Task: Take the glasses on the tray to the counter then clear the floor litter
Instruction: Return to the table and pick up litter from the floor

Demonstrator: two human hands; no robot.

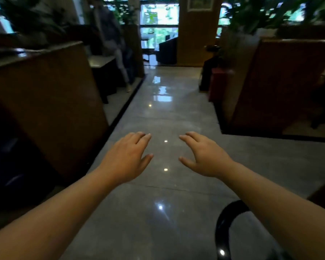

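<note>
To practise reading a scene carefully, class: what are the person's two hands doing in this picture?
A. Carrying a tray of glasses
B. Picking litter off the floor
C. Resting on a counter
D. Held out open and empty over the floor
D: the left hand and right hand are spread open, holding nothing, above the glossy tiled floor.

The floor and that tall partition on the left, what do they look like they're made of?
The floor looks like polished grey stone or glazed tile: it mirrors the windows and lamps, with thin joint lines. The partition seems brown wood or veneer, matte; the blur hides any grain.
</note>
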